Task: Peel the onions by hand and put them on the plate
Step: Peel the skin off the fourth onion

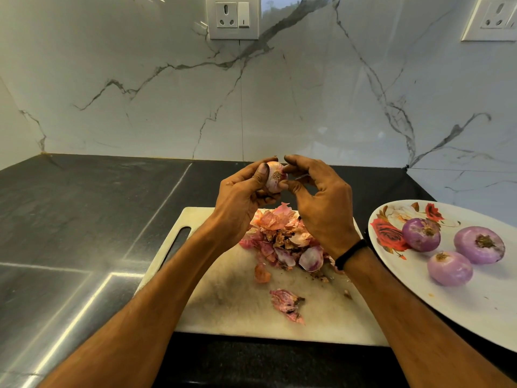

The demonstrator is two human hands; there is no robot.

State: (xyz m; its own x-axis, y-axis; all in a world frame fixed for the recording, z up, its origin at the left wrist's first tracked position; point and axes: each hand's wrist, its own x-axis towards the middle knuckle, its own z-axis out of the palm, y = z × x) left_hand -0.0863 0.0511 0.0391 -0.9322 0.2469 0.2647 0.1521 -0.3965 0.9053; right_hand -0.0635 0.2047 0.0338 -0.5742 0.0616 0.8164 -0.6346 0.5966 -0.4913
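My left hand (243, 203) grips a small pink-white onion (274, 176) above the far edge of the cutting board, its root end facing me. My right hand (319, 203) meets it from the right, thumb and fingertips pinching at the onion's side. Three peeled purple onions (421, 234) (479, 245) (449, 268) lie on the white plate (475, 306) with red roses at the right. A heap of pink and orange onion skins (282, 242) is piled on the board beneath my hands.
The white cutting board (229, 301) with a handle slot lies on a dark stone counter (84, 219). A loose skin scrap (288, 303) sits near the board's front. A marble wall with a socket (233, 16) stands behind.
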